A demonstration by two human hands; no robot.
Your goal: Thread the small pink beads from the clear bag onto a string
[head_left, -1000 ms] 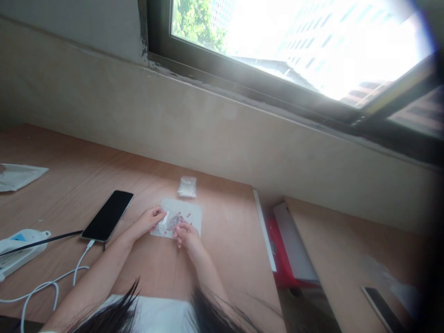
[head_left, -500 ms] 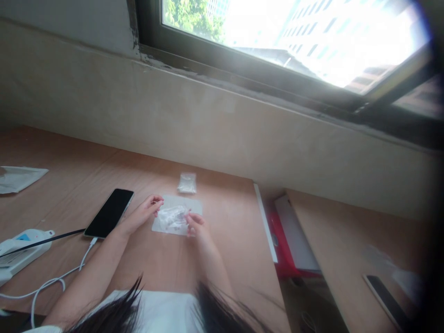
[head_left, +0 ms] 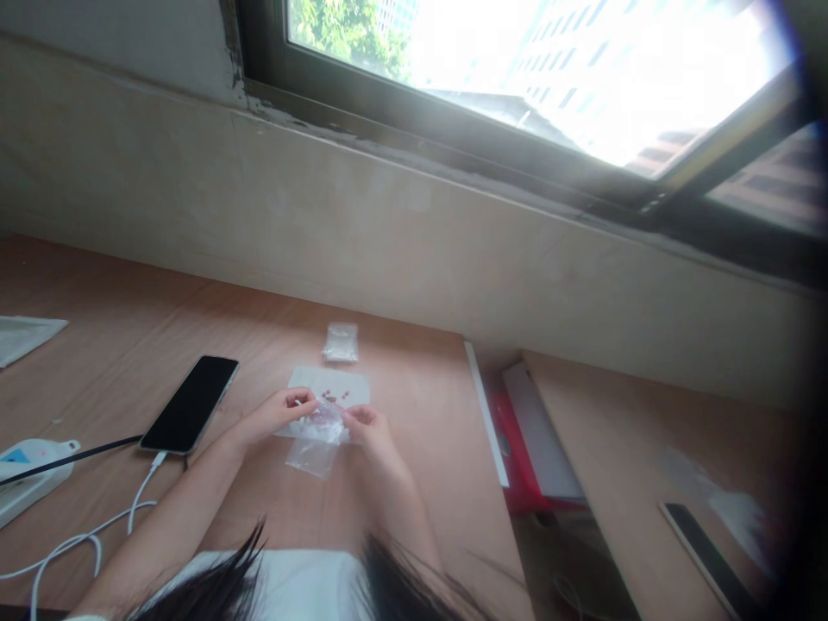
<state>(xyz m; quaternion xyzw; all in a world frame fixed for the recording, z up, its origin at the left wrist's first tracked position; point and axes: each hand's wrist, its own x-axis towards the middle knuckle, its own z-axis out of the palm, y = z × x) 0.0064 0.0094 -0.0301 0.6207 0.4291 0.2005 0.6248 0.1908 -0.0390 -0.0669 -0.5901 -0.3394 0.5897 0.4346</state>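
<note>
Between my two hands is a small clear plastic bag point(head_left: 329, 421), held over a white sheet point(head_left: 316, 378) on the wooden desk. My left hand point(head_left: 292, 405) pinches its left side, and my right hand point(head_left: 364, 423) pinches its right side with thumb and finger. Several tiny reddish pieces point(head_left: 345, 395) lie on the sheet just beyond the bag. Another clear plastic piece point(head_left: 311, 457), perhaps the lower part of the same bag, spreads toward me over the sheet's near edge. A clear packet point(head_left: 341, 342) rests on the desk behind the sheet.
To the left lies a black-screened phone point(head_left: 191, 404) with a white charging cable point(head_left: 143, 492) plugged in. A white power strip point(head_left: 32, 474) and a pale paper packet point(head_left: 29, 336) sit farther left. Beyond the desk's right edge are a red folder point(head_left: 517, 448) and a second desk point(head_left: 621, 466).
Both hands have drawn the clear bag nearer to me and off the middle of the sheet, uncovering the reddish pieces. The view has shifted slightly to the right.
</note>
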